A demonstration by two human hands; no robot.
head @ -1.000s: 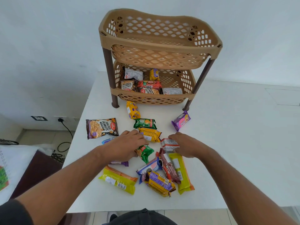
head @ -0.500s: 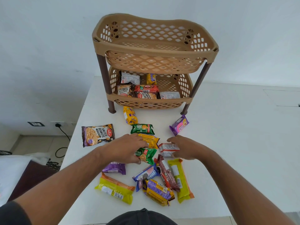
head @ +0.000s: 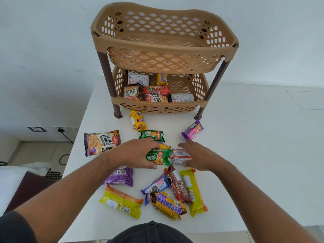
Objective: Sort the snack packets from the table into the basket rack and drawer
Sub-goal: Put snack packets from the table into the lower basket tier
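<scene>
Approx. six pkts were already stowed in basket rack (head: 163, 106) lower tier at 12 o'clock; top tier was left bare. A dozen-odd remained on table (head: 245, 155). Green Mom's Magic pkt (head: 158, 157) was grasped by left hand (head: 135, 155), white-red pkt (head: 179, 156) by right hand (head: 198, 155), both at table centre.

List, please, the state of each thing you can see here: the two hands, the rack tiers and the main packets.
left hand: closed around the green Mom's Magic packet
right hand: fingers on the white and red packet, grip unclear
top tier: empty
bottom tier: holds several packets
salted peanuts packet: flat on the table, untouched
Oreo packet: sealed, lying in the pile
</scene>
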